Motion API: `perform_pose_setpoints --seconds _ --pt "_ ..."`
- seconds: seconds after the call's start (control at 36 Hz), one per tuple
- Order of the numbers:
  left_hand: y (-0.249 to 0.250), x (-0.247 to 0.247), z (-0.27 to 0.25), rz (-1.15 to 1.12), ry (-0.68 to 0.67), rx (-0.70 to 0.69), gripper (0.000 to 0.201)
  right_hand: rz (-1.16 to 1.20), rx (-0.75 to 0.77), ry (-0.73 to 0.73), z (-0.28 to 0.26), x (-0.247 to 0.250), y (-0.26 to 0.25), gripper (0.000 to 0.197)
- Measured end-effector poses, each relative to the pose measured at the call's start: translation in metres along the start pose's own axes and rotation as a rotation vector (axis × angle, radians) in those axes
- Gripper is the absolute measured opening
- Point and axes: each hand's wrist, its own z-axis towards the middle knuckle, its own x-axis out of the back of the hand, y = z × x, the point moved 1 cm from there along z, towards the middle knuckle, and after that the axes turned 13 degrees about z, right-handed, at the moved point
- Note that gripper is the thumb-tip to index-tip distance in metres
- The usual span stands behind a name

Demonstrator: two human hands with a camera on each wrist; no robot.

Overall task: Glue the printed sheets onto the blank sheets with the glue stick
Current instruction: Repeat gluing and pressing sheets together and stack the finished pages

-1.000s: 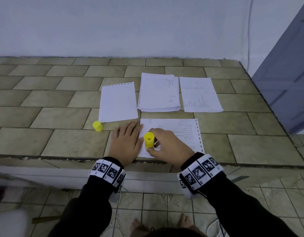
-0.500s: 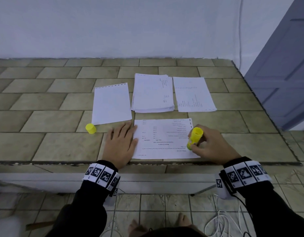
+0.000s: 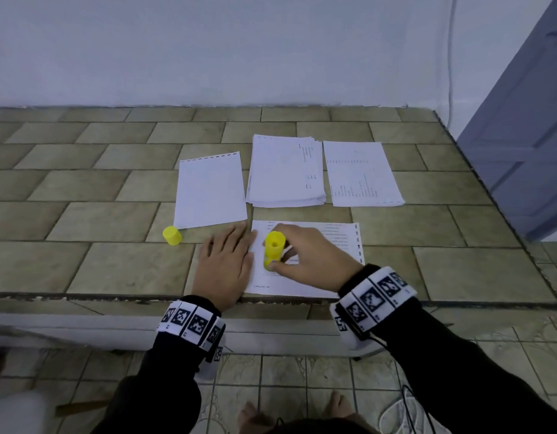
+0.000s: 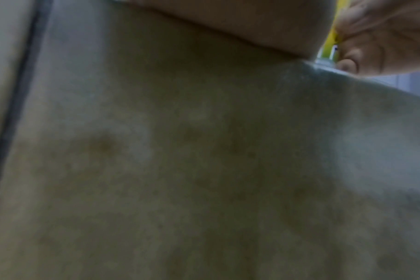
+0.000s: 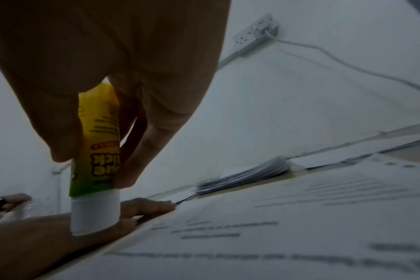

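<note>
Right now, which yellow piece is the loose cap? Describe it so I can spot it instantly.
Start at the blank sheet, leftmost of the three paper piles on the tiled counter. At its near-left corner sits the cap, a short yellow cylinder. Unlike the glue stick, no hand holds it.

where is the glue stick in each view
Head: glue stick at centre, held by the right hand over the printed sheet.
Left wrist: a yellow sliver at the top right edge.
Right wrist: lower left, white end down.
Shared landmark: the right hand's fingers gripping it.
</note>
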Motion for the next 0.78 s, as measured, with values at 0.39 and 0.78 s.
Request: perform_pose_setpoints --seconds 0.39,0.78 --pt "0.000 0.002 -0.001 -0.026 0.004 -0.018 0.056 -0.114 -0.003 -0.138 0.030 -0.015 0.005 0.027" --pt "0.000 0.002 -0.001 -0.001 -0.016 0.022 0.061 -0.175 -0.178 0.103 0.070 0.016 0.022 0.020"
